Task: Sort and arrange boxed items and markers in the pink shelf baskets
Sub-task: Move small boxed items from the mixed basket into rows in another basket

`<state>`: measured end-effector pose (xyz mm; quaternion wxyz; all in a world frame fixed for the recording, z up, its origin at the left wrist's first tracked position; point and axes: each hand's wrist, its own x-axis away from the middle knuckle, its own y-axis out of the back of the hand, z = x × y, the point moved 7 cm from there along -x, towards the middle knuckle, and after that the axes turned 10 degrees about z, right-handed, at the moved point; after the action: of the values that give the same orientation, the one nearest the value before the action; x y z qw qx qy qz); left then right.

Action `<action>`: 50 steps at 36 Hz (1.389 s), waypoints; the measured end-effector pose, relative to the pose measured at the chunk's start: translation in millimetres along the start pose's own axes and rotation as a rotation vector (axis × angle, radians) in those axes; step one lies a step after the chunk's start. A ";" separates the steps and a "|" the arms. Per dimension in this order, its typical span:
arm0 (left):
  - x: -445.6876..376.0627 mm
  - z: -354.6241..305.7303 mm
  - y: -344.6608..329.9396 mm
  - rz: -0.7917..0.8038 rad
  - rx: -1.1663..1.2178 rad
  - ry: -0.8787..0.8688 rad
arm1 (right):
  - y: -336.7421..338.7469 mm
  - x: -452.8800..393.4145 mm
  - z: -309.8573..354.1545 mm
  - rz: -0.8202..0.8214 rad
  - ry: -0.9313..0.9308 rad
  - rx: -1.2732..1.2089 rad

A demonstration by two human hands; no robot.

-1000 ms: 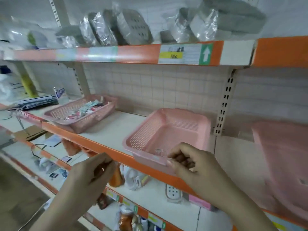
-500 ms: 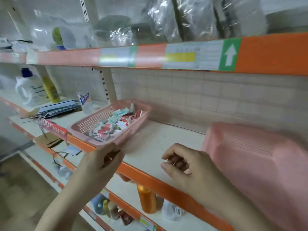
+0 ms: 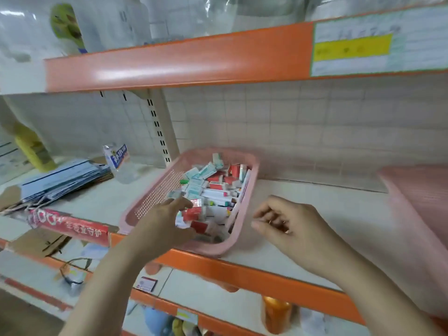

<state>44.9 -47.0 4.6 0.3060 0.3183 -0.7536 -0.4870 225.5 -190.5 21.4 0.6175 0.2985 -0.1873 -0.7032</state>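
A pink plastic basket [image 3: 155, 197], rectangular with rounded corners and perforated walls, is set on the smooth pale shelf [image 3: 303, 226], its near corner lying at the orange front lip. It is filled with small boxes [image 3: 214, 181] in red, white and teal card, and white markers [image 3: 218, 198] with coloured caps are seen among them. The left hand [image 3: 164, 226] is reached over the basket's rim at 7 o'clock, fingers [image 3: 179, 203] spread narrowly over the boxes; whether one is gripped cannot be told through blur. The right hand [image 3: 293, 226] is held above the bare shelf at 4 o'clock of the basket, just beside its wall, fingers loosely curled, nothing held. A second pink basket [image 3: 417, 197] is seen at 3 o'clock, well apart, with open shelf between. Flat blue folded cartons [image 3: 63, 178] are stacked at 9 o'clock.
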 end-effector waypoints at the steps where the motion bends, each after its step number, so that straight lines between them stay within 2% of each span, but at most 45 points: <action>1: -7.0 5.1 -2.2 0.052 -0.011 -0.019 | -5.4 -6.1 1.8 -0.012 -0.015 0.003; 5: -27.8 7.3 -10.4 0.231 0.016 -0.109 | -24.5 -22.7 5.8 -0.042 -0.076 -0.013; 7: -37.3 2.8 -14.3 0.292 -0.060 -0.162 | -31.4 -27.4 6.2 -0.044 -0.108 -0.011; 12: -55.2 -14.2 -29.7 0.320 -0.384 -0.277 | -38.1 -36.5 5.8 -0.065 -0.161 -0.001; 16: -59.4 -29.8 -42.3 0.357 -0.450 -0.408 | -38.9 -39.1 5.3 -0.072 -0.190 0.011; 20: -62.5 -32.8 -45.1 0.375 -0.411 -0.433 | -39.5 -41.1 4.2 -0.066 -0.220 0.023; 27: -66.6 -22.7 -51.6 0.447 -0.363 -0.359 | -47.3 -41.5 4.0 -0.070 -0.226 0.011; 31: -71.0 -7.7 -48.5 0.492 -0.217 -0.378 | -49.8 -42.5 2.4 -0.076 -0.228 0.002; 42: -83.7 27.5 -30.0 0.320 0.021 -0.317 | -64.7 -49.5 11.2 -0.058 -0.249 -0.001; 46: -84.9 36.7 -19.6 0.267 0.174 -0.274 | -65.9 -54.2 11.5 -0.050 -0.269 0.030; 50: -84.9 42.2 -13.2 0.238 0.188 -0.268 | -65.8 -65.0 9.3 -0.009 -0.309 0.101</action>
<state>66.6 37.5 -34.7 0.2274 0.1866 -0.8620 -0.4127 173.5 -116.8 -0.9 0.5625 0.2184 -0.3137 -0.7331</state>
